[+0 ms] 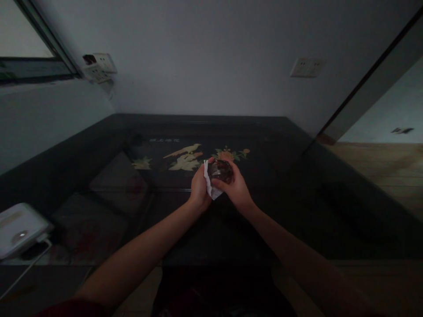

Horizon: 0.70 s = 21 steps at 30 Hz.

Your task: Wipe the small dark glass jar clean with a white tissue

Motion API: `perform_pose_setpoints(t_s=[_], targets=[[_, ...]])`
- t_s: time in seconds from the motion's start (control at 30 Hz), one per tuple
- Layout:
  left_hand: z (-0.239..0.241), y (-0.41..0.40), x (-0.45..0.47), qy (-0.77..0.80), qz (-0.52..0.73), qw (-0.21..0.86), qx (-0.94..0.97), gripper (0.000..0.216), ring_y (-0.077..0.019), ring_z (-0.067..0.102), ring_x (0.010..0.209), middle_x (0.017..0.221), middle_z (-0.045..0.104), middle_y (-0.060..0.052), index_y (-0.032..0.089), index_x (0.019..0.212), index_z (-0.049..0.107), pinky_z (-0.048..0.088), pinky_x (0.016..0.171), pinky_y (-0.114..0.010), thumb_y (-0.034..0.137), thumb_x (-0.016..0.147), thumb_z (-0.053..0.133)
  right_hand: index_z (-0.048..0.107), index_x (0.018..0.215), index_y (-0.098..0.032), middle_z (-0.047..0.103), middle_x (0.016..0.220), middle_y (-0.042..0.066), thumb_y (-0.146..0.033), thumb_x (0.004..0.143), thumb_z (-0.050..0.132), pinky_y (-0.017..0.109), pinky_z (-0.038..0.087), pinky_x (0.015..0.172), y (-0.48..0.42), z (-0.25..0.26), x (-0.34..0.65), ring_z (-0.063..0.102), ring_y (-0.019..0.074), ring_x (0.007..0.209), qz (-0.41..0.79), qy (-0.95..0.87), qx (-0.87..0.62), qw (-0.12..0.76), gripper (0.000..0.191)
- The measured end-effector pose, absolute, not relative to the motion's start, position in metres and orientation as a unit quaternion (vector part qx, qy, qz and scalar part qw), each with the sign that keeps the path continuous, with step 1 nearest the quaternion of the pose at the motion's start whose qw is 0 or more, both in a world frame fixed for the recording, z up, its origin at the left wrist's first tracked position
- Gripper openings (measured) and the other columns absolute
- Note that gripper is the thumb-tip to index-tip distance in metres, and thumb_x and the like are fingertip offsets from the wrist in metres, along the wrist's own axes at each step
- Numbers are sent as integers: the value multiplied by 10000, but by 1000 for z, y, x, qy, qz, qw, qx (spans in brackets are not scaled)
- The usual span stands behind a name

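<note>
In the middle of the view, over the dark glossy table [211, 229], both hands meet around a small glass vessel [220, 171], dark and see-through, whose exact kind I cannot make out. My right hand [238, 187] is wrapped round its right side, with the thumb across the near face. A white tissue [213, 190] lies against the left side of the glass. My left hand [199, 185] is closed on this tissue from the left, its fingers mostly hidden behind tissue and glass.
A white box-shaped device [23, 229] with a white cable stands at the table's left. Painted birds [185, 158] and flowers decorate the tabletop's far part. Behind it rises a pale wall [205, 57] with sockets [307, 67]. Wooden floor [380, 165] shows at right. The light is dim.
</note>
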<state>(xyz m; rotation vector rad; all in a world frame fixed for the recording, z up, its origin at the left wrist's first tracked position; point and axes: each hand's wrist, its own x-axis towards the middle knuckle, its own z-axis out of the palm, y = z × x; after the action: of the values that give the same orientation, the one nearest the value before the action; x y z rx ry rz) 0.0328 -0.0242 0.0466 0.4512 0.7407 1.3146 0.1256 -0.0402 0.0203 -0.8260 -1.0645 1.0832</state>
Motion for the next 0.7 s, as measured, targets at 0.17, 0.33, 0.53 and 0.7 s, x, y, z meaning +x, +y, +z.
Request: perform_pose_setpoints(t_s=[0.17,0.33,0.53,0.7], targets=[[45,-31,29,309,653,543,427,310,-212,605,1111,1111,695,-76,180,1039,682,411,1019,-338,341,923,444,539,1103,-269,673,1089,17,-361,644,790,413,475,981,-45,29,126,622,222,1058,520,-396,-357,668,531],[56,-42,21,261,635,379,620,302,-225,457,1304,1269,626,-69,221,1057,708,223,1153,-366,369,911,489,618,953,-255,704,1040,26,-542,787,570,405,530,861,-46,32,121,622,254,1069,591,-366,-302,653,335],[57,-41,15,239,597,313,699,319,-229,423,1327,1283,617,-63,240,1073,686,156,1168,-447,335,941,412,631,942,-251,705,1022,37,-659,709,614,398,520,856,-48,34,119,603,265,1099,636,-374,-272,617,471],[58,-38,17,249,611,394,640,280,-231,515,1231,1163,678,-54,227,946,724,230,1145,-397,321,922,461,617,979,-249,704,1021,35,-586,696,680,397,526,839,-50,32,118,621,263,1061,628,-374,-281,622,445]])
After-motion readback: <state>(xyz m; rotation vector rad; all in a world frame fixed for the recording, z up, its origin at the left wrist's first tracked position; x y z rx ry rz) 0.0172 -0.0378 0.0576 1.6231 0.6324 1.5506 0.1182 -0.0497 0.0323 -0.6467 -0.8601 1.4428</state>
